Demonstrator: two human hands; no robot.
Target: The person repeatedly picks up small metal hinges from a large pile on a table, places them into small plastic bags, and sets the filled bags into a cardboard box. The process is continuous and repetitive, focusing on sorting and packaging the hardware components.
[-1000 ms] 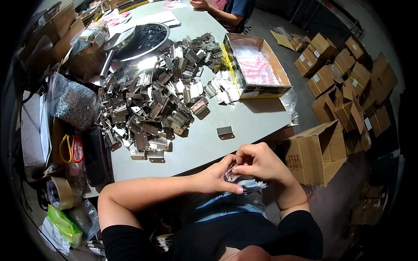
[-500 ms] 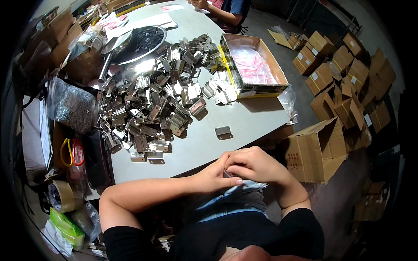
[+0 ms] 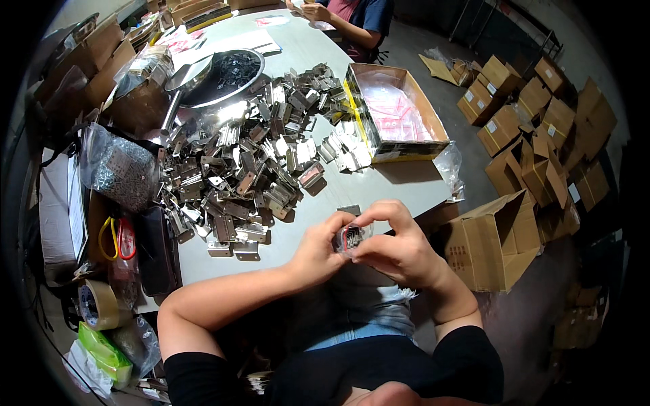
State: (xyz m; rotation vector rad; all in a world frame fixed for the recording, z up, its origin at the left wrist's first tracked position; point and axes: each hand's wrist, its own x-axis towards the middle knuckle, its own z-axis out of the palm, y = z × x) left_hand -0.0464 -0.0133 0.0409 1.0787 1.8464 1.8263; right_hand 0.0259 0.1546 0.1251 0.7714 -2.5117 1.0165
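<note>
Between my hands, above the table's front edge, is a small clear plastic bag (image 3: 351, 238) with a red line at its mouth and metal pieces inside. My left hand (image 3: 317, 247) is closed round the bag's left side. My right hand (image 3: 401, 249) curves over from the right, thumb and forefinger pinching the bag's rim. Just beyond my fingers lies a single metal bracket (image 3: 349, 210), partly hidden by them. A large heap of shiny bent metal brackets (image 3: 252, 172) spreads over the table to the left.
A yellow-and-black edged open box (image 3: 443, 142) holds clear bags with red print. Behind the heap stands a metal bowl (image 3: 261, 73) of black pieces. At left are a bag of small metal parts (image 3: 122, 169) and a tape roll (image 3: 101, 306). Cardboard boxes (image 3: 484, 247) fill the right floor. Another person sits opposite.
Both hands have risen and moved forward over the table edge with the bag. Its mouth now faces up, showing the metal pieces, and my right fingers have spread round its rim.
</note>
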